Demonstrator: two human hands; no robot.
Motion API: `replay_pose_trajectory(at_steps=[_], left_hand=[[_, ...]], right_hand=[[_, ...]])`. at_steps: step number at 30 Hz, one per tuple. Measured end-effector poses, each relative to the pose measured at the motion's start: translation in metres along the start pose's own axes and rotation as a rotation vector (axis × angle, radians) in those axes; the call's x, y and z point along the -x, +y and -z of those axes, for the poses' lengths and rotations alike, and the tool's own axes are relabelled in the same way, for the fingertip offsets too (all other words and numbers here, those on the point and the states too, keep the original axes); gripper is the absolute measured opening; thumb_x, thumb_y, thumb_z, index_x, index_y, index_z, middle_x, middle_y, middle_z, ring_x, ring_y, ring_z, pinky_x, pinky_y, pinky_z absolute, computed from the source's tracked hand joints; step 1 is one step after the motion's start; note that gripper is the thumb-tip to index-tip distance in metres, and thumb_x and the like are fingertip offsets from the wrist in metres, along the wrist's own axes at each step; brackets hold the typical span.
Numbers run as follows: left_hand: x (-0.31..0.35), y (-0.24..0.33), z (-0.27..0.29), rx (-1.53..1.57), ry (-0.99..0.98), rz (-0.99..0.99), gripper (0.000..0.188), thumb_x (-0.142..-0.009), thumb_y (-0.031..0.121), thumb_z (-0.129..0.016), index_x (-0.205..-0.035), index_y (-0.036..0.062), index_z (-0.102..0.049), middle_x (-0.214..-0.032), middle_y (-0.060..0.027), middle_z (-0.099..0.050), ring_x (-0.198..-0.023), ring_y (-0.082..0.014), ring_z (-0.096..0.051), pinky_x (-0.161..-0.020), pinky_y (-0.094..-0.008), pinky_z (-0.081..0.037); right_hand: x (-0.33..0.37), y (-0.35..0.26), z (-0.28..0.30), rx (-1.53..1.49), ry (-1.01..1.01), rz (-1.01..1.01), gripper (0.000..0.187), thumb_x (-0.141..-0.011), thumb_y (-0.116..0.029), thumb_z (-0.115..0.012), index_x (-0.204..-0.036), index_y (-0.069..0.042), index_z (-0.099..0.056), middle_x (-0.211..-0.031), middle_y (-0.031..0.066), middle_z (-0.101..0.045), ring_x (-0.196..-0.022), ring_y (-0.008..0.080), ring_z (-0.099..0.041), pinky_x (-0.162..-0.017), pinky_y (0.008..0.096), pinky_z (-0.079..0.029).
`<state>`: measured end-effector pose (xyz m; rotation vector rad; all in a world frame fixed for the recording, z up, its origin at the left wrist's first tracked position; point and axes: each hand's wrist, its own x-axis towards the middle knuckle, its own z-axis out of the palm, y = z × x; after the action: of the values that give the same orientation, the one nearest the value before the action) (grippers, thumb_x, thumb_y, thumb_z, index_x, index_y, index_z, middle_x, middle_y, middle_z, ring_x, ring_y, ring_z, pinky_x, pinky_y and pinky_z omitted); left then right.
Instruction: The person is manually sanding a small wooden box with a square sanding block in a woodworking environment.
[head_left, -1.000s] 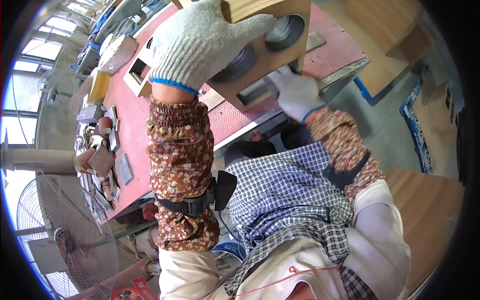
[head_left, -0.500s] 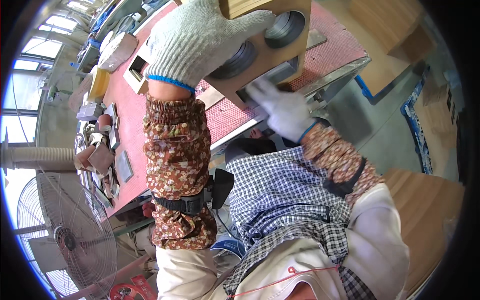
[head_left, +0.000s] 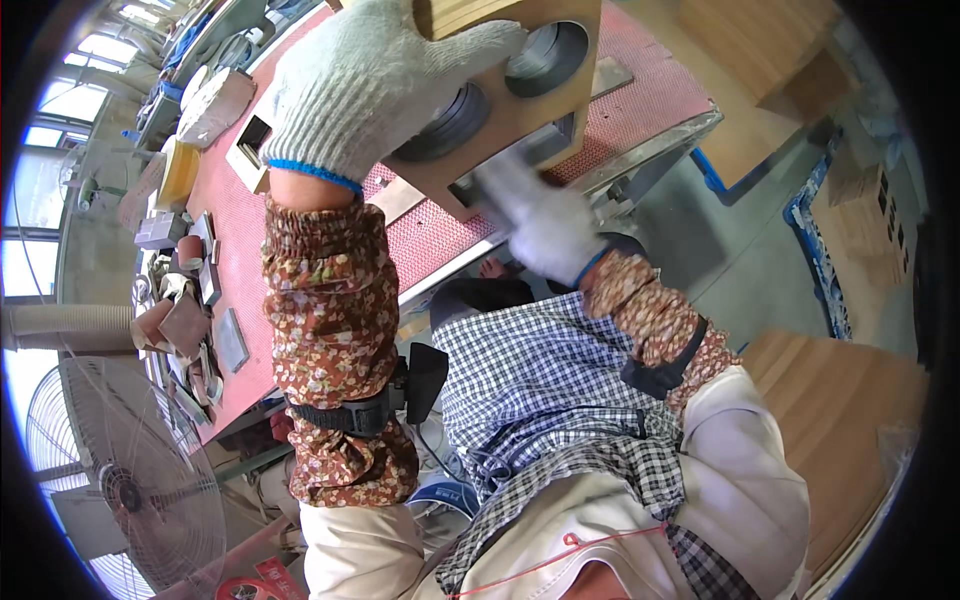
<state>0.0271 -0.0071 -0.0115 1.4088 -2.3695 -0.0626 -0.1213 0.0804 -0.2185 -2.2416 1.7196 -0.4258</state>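
Note:
A light wooden box [head_left: 505,118] stands on the red textured worktable [head_left: 440,245]; its face has two round openings and a rectangular slot [head_left: 548,143] along the near edge. My left hand [head_left: 350,85], in a white knit glove with a blue cuff, grips the box at its upper left, thumb stretched across the face between the openings; its other fingers are largely hidden. Over the near edge, beside the slot, is my right hand [head_left: 545,220], also in a white glove. Motion smears its fingers, so whether it holds something is unclear.
Grey blocks, brown sanding pieces and flat plates [head_left: 185,320] lie at the table's left. A small open wooden frame [head_left: 250,150] is beside my left wrist. At lower left stands a large fan [head_left: 125,490]. Wooden panels [head_left: 755,45] and a blue-edged pallet [head_left: 820,260] are to the right.
The whole view has shifted slightly, so everything sits a little further left. My right hand moves quickly along the box's near edge; my left hand keeps its place on the box.

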Motion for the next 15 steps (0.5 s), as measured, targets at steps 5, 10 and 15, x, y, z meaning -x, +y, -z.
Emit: replay_pose_trajectory(at_steps=[5, 10, 15], left_hand=[[-0.001, 0.001, 0.001, -0.014, 0.094, -0.064, 0.069, -0.085, 0.066, -0.075, -0.113, 0.0034, -0.076, -0.09, -0.0162, -0.074, -0.084, -0.0283, -0.074, -0.078, -0.041, -0.055], [-0.003, 0.006, 0.002, -0.006, 0.053, -0.021, 0.069, -0.085, 0.065, -0.075, -0.112, 0.0009, -0.076, -0.09, -0.0171, -0.075, -0.083, -0.0283, -0.074, -0.077, -0.041, -0.055], [-0.001, 0.012, 0.007, 0.023, 0.025, 0.012, 0.069, -0.085, 0.064, -0.076, -0.111, 0.0003, -0.076, -0.091, -0.0178, -0.076, -0.084, -0.0282, -0.074, -0.078, -0.0407, -0.056]], right_hand=[[-0.014, 0.065, 0.006, -0.061, 0.337, 0.145, 0.074, -0.087, -0.017, -0.06, -0.159, -0.014, -0.043, -0.16, 0.0121, -0.05, -0.088, 0.0302, -0.077, -0.071, 0.0425, -0.061], [0.002, -0.004, -0.023, 0.048, 0.163, 0.151, 0.079, -0.085, -0.013, -0.062, -0.161, -0.015, -0.039, -0.153, 0.0147, -0.057, -0.089, 0.0334, -0.076, -0.076, 0.0448, -0.062], [-0.025, 0.071, -0.018, -0.077, 0.313, 0.099, 0.074, -0.083, -0.013, -0.062, -0.156, -0.013, -0.044, -0.153, 0.0158, -0.057, -0.088, 0.0321, -0.077, -0.077, 0.045, -0.062]])
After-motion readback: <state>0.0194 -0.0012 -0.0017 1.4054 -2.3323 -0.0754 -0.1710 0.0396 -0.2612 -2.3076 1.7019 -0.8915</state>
